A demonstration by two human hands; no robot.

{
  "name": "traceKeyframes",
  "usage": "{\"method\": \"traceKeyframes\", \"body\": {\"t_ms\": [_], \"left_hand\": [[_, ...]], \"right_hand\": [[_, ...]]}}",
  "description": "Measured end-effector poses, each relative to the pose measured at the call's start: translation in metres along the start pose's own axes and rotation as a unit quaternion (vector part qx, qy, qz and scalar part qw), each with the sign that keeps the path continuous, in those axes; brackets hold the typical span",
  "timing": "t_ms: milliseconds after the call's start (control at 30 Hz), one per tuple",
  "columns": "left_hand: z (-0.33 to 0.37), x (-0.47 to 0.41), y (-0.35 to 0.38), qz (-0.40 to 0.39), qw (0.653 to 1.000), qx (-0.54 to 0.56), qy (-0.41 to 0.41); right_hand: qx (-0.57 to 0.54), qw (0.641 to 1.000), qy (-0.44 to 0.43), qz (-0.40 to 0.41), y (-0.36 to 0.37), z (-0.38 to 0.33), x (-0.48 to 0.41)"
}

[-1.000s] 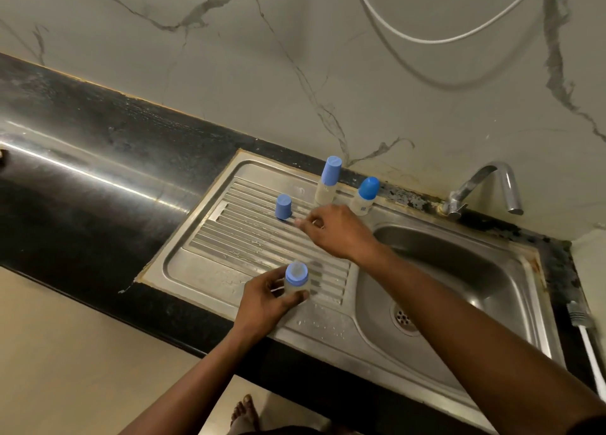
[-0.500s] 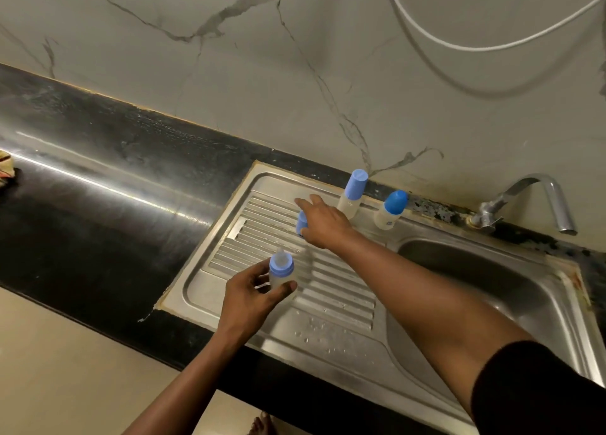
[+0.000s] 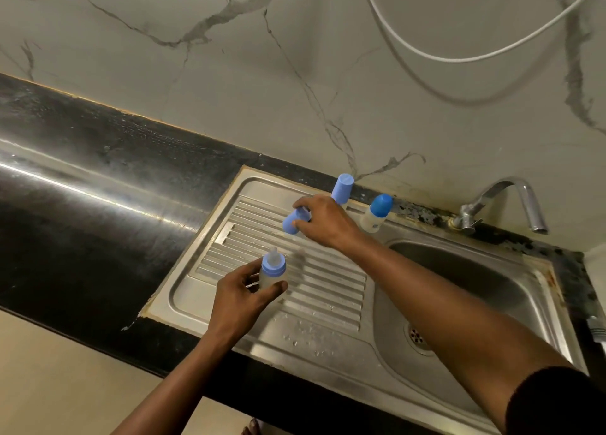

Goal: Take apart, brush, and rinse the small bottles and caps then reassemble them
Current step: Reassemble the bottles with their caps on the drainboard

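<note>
1. nearest, the left hand [image 3: 239, 300] holds a bottle [image 3: 272, 272] upright over the front part of the drainer [image 3: 328, 290]. the thumb is on the near side and the fingers [image 3: 251, 267] curl round the far side, pinching the pale body below the blue collar. the teat is bare and points up.
2. just beyond it, up and to the right, the right hand [image 3: 324, 221] grips a loose blue cap [image 3: 292, 223]. its fingers curl over the top and the thumb is tucked beneath. the cap lies almost level, long axis slanting down-left toward the bottle. i cannot tell whether the end facing left is its open mouth.
3. the coming move turns on this: the cap is near the teat but apart from it, and crosswise to the bottle's upright axis. by my reading, the cap has to be tipped mouth-down and carried toward the teat by the right hand, while the left only steadies.
4. farther back, along the drainer's rear rim, two capped bottles stand upright. the tall-capped one [image 3: 342, 187] is partly behind the right hand and the round-capped one [image 3: 377, 213] is just right of it.
5. farthest right are the basin [image 3: 475, 287] and the tap [image 3: 505, 201], well apart from both hands.
</note>
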State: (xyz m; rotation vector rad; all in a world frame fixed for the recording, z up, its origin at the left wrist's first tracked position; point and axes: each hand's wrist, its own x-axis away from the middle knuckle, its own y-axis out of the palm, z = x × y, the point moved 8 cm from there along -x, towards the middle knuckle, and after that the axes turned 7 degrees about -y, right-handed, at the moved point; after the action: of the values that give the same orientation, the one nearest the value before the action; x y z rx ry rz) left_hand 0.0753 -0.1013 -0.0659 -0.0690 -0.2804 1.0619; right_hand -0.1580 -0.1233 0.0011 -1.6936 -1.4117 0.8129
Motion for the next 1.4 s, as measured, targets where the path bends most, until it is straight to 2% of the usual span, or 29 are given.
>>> {"method": "traceKeyframes", "body": {"t_ms": [167,267,333,500,767,1200,1400], "left_hand": [[0.002,0.006,0.012,-0.018,1.0,0.009,0.003],[0.007,0.013,0.016,-0.014,1.0,0.008,0.014],[0.011,0.017,0.018,-0.011,1.0,0.004,0.021],[0.027,0.025,0.024,-0.008,0.998,-0.015,0.053],[0.046,0.031,0.036,-0.019,0.993,-0.06,0.1],[0.054,0.035,0.042,-0.02,0.993,-0.041,0.104],[0.055,0.039,0.049,-0.021,0.988,-0.083,0.126]], "right_hand": [[-0.124,0.992,-0.017,0.016,-0.069,-0.021,0.034],[-0.203,0.978,-0.042,-0.013,-0.096,-0.038,0.057],[-0.21,0.975,-0.065,-0.037,-0.107,-0.049,0.073],[-0.137,0.983,-0.1,-0.068,-0.11,-0.061,0.102],[-0.08,0.98,-0.157,-0.095,-0.098,-0.074,0.114],[-0.051,0.98,-0.151,-0.121,-0.093,-0.069,0.112],[-0.04,0.985,-0.12,-0.118,-0.087,-0.06,0.11]]}}
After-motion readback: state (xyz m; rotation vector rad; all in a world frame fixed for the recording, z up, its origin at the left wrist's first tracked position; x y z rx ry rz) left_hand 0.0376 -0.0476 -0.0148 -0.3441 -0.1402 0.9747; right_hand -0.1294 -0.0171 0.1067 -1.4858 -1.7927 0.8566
